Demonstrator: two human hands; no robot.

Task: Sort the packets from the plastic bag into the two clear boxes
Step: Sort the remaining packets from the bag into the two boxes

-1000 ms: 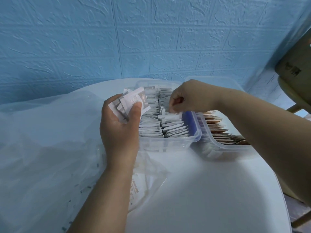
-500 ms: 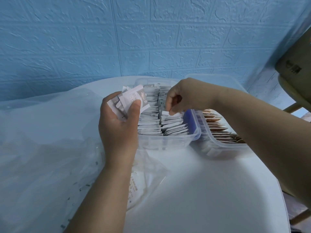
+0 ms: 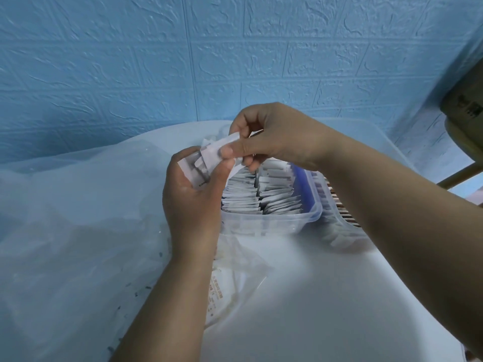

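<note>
My left hand (image 3: 192, 202) grips a small stack of white packets (image 3: 196, 170) above the left edge of the near clear box (image 3: 271, 222). My right hand (image 3: 271, 138) has come over to that stack and pinches the top white packet (image 3: 215, 150) between thumb and fingers. The near box is packed with upright rows of white packets (image 3: 264, 194). A second clear box (image 3: 345, 231) to its right holds brown packets, mostly hidden by my right forearm. The large clear plastic bag (image 3: 73, 231) lies crumpled at the left.
Everything rests on a white round table (image 3: 326, 309) against a blue brick-pattern wall. A small printed clear pouch (image 3: 235, 280) lies under my left wrist. A wooden chair with a cardboard box (image 3: 465, 108) stands at the far right.
My right hand lifted out of the white-packet box and moved left to the stack in my left hand, taking hold of its top packet. The left hand stayed roughly in place.
</note>
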